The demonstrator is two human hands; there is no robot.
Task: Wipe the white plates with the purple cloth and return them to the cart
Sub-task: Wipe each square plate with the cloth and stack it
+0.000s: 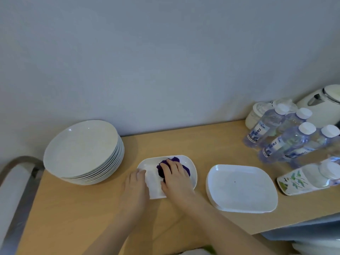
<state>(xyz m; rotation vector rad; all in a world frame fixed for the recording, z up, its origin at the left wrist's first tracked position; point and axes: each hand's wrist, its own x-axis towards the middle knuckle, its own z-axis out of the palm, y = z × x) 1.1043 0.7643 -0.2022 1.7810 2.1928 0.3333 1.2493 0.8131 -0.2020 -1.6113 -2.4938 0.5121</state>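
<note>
Nearest to the camera are two bare forearms, which reach forward over the light wooden surface to a small white rounded-rectangular plate in the middle. On this plate the right hand lies with the palm down on a crumpled dark purple cloth; its fingers are a little bent over the cloth and press it against the inside of the plate. Purple folds show beyond the fingertips and at both sides of the hand. The left hand rests at the near left edge of the same plate, with fingers almost straight and close together, the tips touching the rim. It is not possible to tell if the thumb goes under the rim.

Left of this plate, near the wall, stands a tall stack of round white deep plates. To the right, apart from the wiped plate, lies a low stack of white rounded-rectangular plates of the same shape; a small dark spot is on the top one.

At the far right several clear plastic water bottles with white caps stand together, and behind them a white electric kettle. Close to the bottles there is a white tray with a green leaf pattern. A curved grey metal rail is seen at the left edge.
</note>
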